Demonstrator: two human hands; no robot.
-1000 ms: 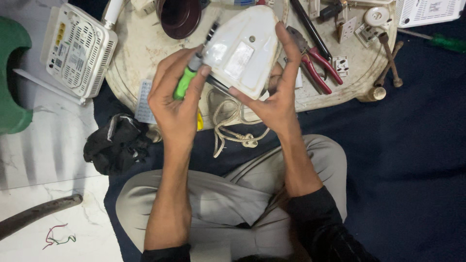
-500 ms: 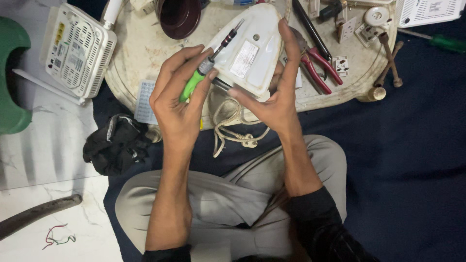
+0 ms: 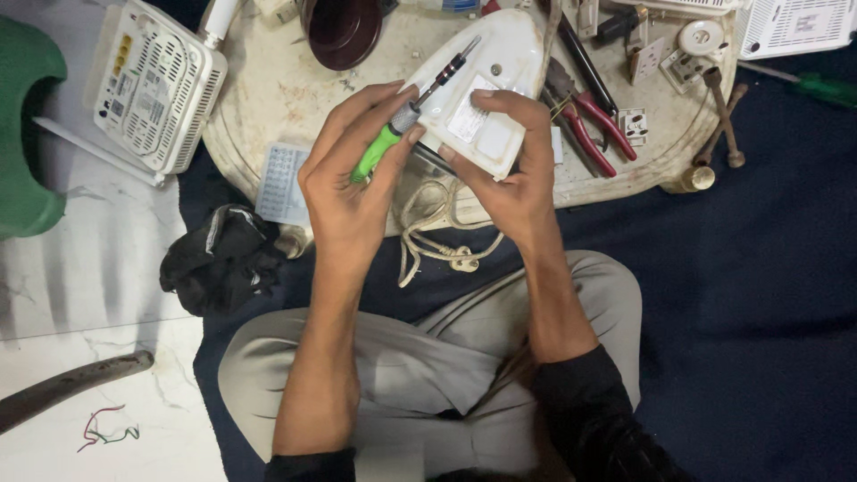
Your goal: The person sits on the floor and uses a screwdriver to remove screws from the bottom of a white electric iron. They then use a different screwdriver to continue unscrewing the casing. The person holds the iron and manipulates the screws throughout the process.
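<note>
Left hand pinches a green-handled screwdriver, fingers wrapped on the grip, shaft angled up-right with the tip on the white iron body. Right hand clamps that white plastic shell from the right, fingers curled over its top edge, thumb under. Shell is tilted, held over the near rim of the round tray.

Near: person sits cross-legged in grey trousers on a dark blue cloth. White cord with plug dangles between the hands. Black crumpled rag left of the knee. White marble floor at left, with scraps of red and green wire on it.

Mid: tray is worn, off-white, cluttered. Red-handled pliers just right of the shell. Pale perforated panel at tray's left edge. Rusty bolts on the right rim.

Far: white router top left, dark brown bowl top centre, white socket parts top right, another green screwdriver on the cloth. Green plastic object at far left edge.
</note>
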